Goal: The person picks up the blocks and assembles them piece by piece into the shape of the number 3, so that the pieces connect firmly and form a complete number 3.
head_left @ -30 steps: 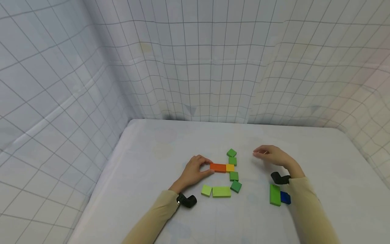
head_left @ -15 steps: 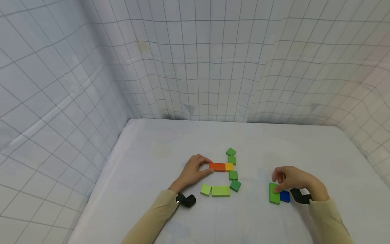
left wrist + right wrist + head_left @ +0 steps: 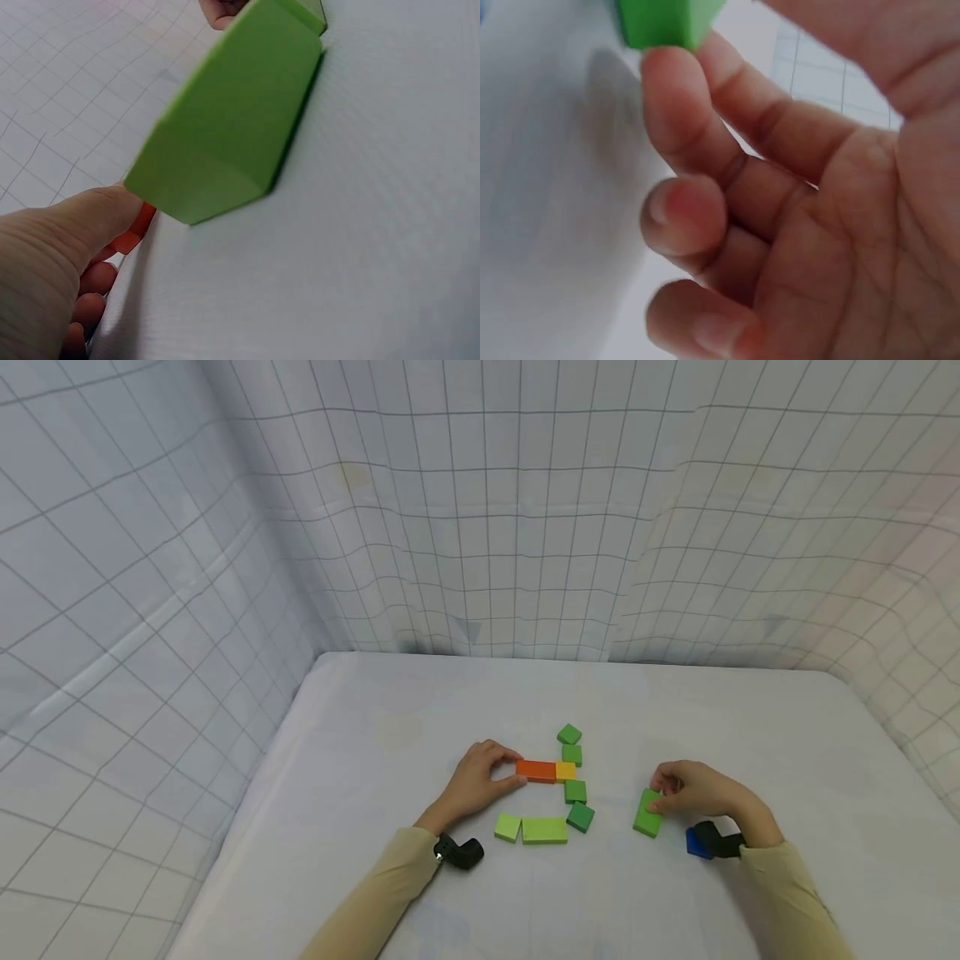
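Observation:
My left hand (image 3: 476, 781) pinches the left end of an orange rectangular block (image 3: 536, 771) between thumb and fingers. A small yellow block (image 3: 566, 771) sits against its right end. In the left wrist view, the thumb covers most of the orange block (image 3: 133, 231). My right hand (image 3: 701, 789) grips a long green block (image 3: 648, 814), which is tilted, to the right of the laid-out blocks. The right wrist view catches only the end of this green block (image 3: 667, 22) at the fingertips, with the other fingers curled below it.
Small green blocks run above and below the yellow one, the lowest a darker green block (image 3: 580, 817). A lime rectangular block (image 3: 545, 830) and a lime square block (image 3: 507, 827) lie nearer. A blue block (image 3: 697, 845) is partly hidden under the right wrist camera. Gridded curtains enclose the white table (image 3: 360, 718).
My right hand came down to the long green block, took hold of it and moved it leftward and away from the blue block, turning it. The left hand stayed put.

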